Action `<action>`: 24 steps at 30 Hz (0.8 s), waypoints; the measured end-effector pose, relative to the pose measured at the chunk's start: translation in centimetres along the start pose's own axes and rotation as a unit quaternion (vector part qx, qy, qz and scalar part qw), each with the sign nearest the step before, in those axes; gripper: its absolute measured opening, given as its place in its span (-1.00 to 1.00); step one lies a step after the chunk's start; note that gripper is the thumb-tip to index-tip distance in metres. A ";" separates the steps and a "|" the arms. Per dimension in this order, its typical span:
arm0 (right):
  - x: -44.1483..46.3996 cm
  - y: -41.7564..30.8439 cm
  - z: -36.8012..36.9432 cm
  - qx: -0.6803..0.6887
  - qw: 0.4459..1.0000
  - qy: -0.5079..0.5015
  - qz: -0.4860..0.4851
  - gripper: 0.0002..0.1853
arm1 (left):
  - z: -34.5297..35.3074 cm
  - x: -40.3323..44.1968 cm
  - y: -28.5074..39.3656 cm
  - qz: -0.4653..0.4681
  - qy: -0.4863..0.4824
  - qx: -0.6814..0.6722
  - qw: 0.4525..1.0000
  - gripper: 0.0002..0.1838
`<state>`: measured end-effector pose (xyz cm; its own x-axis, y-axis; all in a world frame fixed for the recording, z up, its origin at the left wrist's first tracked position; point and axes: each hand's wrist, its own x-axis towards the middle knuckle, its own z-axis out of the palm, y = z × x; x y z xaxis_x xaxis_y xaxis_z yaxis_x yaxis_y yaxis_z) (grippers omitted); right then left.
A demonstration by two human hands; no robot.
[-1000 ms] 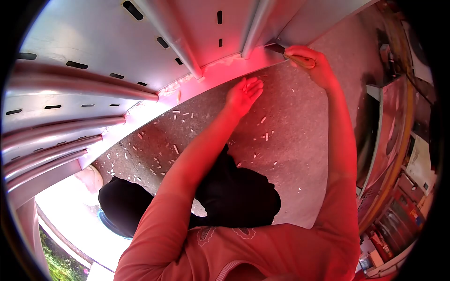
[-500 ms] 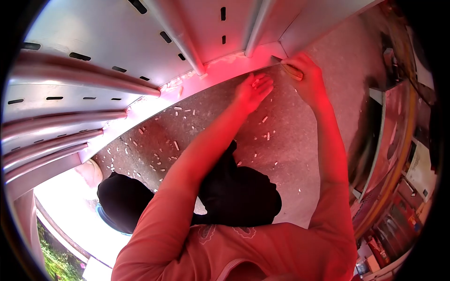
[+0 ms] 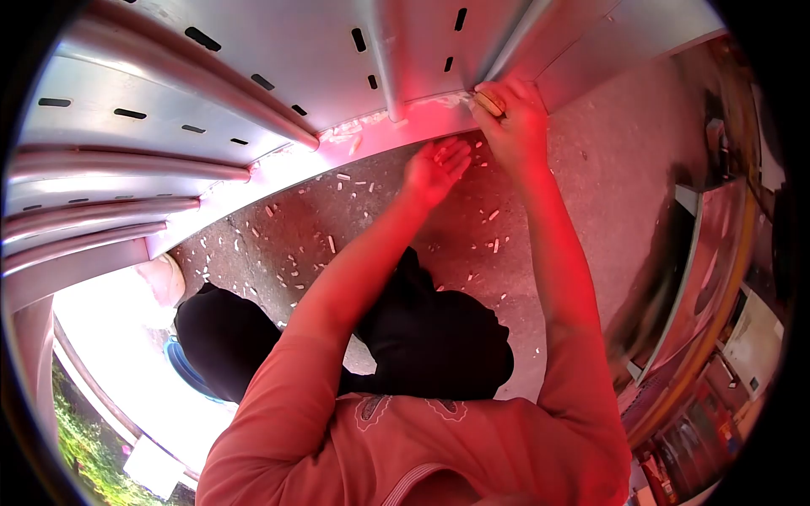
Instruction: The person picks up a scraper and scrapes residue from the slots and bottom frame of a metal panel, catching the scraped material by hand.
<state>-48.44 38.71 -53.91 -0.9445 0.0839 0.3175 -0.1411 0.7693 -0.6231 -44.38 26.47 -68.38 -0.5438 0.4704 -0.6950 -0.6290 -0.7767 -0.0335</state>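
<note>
My right hand is closed around the wooden handle of a scraper-like tool. Its blade is mostly hidden at the lower edge of a large metal panel, close to the foot of a tubular rib. Below that edge, my left hand lies palm up with its fingers stretched out. A few pale bits seem to rest on the palm, too small to name. Whitish residue lines the metal ledge between the ribs.
Pale scraps are strewn over the concrete floor. My dark-clothed knees are bent below my arms. At right stand a long board-like frame and cluttered shelves. Something blue shows under my left leg.
My right hand has brought the tool left along the ledge, up against the rib's foot. My left hand has stayed palm up below. The view has shifted slightly.
</note>
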 end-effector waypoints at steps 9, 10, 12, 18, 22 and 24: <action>-0.8 0.0 -0.9 0.159 0.970 -0.185 -0.012 -0.78 | -0.6 -0.9 0.8 0.007 -0.058 -0.069 0.996 -0.53; -1.0 -0.2 -1.2 0.172 0.966 -0.192 -0.004 -0.78 | -0.7 -0.8 0.9 0.003 -0.059 -0.074 0.996 -0.54; -1.2 -0.7 -2.0 0.199 0.958 -0.209 0.010 -0.76 | -0.7 -0.8 0.8 -0.005 -0.063 -0.085 0.994 -0.56; -1.0 -0.4 0.3 0.078 0.991 -0.108 0.008 -0.75 | 0.3 -1.3 0.5 -0.009 -0.027 -0.097 0.995 -0.59; -0.8 -1.6 1.6 0.159 0.977 -0.144 -0.004 -0.75 | -0.6 -0.8 0.5 0.012 -0.052 -0.112 0.992 -0.61; -0.9 -2.1 2.1 0.154 0.972 -0.176 -0.015 -0.75 | -0.8 -0.9 0.5 0.029 -0.065 -0.107 0.992 -0.62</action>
<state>-47.94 35.75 -54.37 -0.9741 -0.1985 0.1079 -0.2003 0.5382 -0.8187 -43.79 25.29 -68.30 -0.6515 0.4608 -0.6027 -0.4690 -0.8691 -0.1575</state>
